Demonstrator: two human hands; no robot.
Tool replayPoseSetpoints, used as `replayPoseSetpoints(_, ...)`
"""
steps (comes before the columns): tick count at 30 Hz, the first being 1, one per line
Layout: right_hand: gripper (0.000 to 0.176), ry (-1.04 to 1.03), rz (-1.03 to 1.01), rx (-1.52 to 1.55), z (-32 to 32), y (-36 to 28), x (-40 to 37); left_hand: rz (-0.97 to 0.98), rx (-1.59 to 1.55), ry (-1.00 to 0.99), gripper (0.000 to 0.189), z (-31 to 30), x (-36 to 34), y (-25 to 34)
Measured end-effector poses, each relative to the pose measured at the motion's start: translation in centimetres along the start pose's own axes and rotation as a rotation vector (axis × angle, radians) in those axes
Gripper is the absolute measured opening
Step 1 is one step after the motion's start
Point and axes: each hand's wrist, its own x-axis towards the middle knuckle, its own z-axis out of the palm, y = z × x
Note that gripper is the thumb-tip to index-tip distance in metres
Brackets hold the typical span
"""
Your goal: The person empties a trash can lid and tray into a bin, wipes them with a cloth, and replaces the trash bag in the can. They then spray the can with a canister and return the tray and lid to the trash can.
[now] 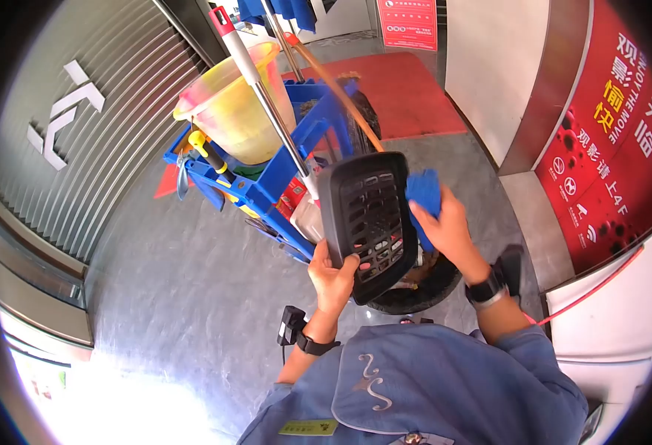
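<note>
My left hand [333, 280] grips the lower left edge of a black slotted plastic tray [335, 215], thumb over the front rim. The tray is held up tilted, its openwork face turned partly toward the right. In my right hand [448, 228] is a folded blue cloth [424, 194], pinched between thumb and fingers close to the tray's right edge. Below them stands a round black bin [438, 285] with some litter visible inside, its far side covered by the tray.
A blue cleaning cart [255, 194] stands ahead, carrying a yellowish bucket [229, 104], long-handled tools and a yellow-black handle [208, 152]. A red mat [415, 96] lies behind it. To the right are a pale pillar [482, 67] and a red poster wall [608, 133]; at left, a ribbed metal wall [118, 67].
</note>
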Motion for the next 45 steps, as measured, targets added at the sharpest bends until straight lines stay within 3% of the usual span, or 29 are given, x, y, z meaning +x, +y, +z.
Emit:
replayPoseSetpoints(1, 0.029, 0.08, -0.063, 0.037, 1.2, 0.3, 1.0, -0.013, 0.006, -0.011, 0.032, 0.3, -0.1, -0.2)
replayPoseSetpoints(3, 0.036, 0.034, -0.169, -0.211, 3.3, -0.6, 1.6, -0.005, 0.09, -0.128, 0.037, 0.2, -0.4, -0.8)
replayPoseSetpoints(5, 0.041, -0.138, -0.214, -0.154, 4.0, -2.9, 0.5, -0.002, 0.021, -0.063, 0.03, 0.7, -0.6, -0.6)
replayPoseSetpoints(7, 0.044, -0.137, -0.406, 0.095, 5.4, -5.1, -1.7, 0.141, 0.15, -0.031, 0.033, -0.6, 0.3, -2.1)
replayPoseSetpoints(11, 0.028, -0.342, -0.42, 0.364, 6.4, -4.2, -3.2, 0.115, 0.056, 0.007, 0.043, -1.7, 0.2, -1.4)
replayPoseSetpoints(14, 0.018, -0.601, -0.288, 0.26, 5.6, -3.4, -3.8, 0.144, -0.013, -0.021, 0.046, -2.2, -0.4, -1.3)
replayPoseSetpoints(17, 0.012, -0.784, -0.014, 0.379, 5.3, -3.5, -3.8, 0.069, -0.122, -0.077, 0.047, -2.3, -0.9, -0.7)
replayPoseSetpoints(20, 0.01, -0.757, 0.067, 0.519, 5.5, -3.9, -4.3, 0.091, -0.168, -0.054, 0.052, -1.8, -0.8, -0.5)
replayPoseSetpoints(21, 0.01, -0.783, 0.049, 0.52, 5.6, -3.7, -4.7, 0.082, -0.204, -0.043, 0.054, -1.5, -0.8, -0.3)
replayPoseSetpoints(23, 0.01, -0.835, 0.013, 0.52, 5.7, -3.2, -5.3, 0.081, -0.179, 0.022, 0.037, -1.7, -0.7, -0.5)
replayPoseSetpoints(27, 0.013, -0.994, -0.032, 0.257, 4.9, -2.1, -6.0, 0.035, -0.077, 0.134, 0.02, -1.0, -0.6, 0.4)
replayPoseSetpoints(31, 0.021, -0.814, -0.399, -0.371, 3.7, -0.2, -5.6, 0.091, -0.047, 0.111, 0.023, -1.5, -0.4, 0.6)
replayPoseSetpoints(33, 0.028, -0.699, -0.366, -0.667, 3.3, 2.9, -4.2, 0.117, -0.034, 0.05, 0.027, -2.3, -0.2, 1.1)
replayPoseSetpoints(37, 0.032, -0.262, -0.505, -0.306, 2.5, 2.4, -1.1, 0.116, -0.048, 0.065, 0.027, -2.1, -0.2, 2.9)
replayPoseSetpoints(39, 0.043, 0.042, -0.538, -0.063, 2.9, 0.7, 0.9, 0.089, -0.034, 0.022, 0.026, -2.2, -0.3, 2.8)
replayPoseSetpoints(41, 0.049, 0.035, -0.496, -0.048, 3.7, -0.2, 1.2, 0.039, 0.011, -0.045, 0.026, -1.7, -0.8, 2.1)
replayPoseSetpoints(43, 0.054, 0.022, -0.555, -0.139, 4.4, -1.5, 0.7, 0.17, 0.08, 0.001, 0.023, -1.0, -1.0, 2.0)
replayPoseSetpoints(45, 0.056, -0.178, -0.646, -0.171, 3.7, -3.0, -2.1, 0.237, 0.054, 0.086, 0.023, -1.4, -0.4, 1.1)
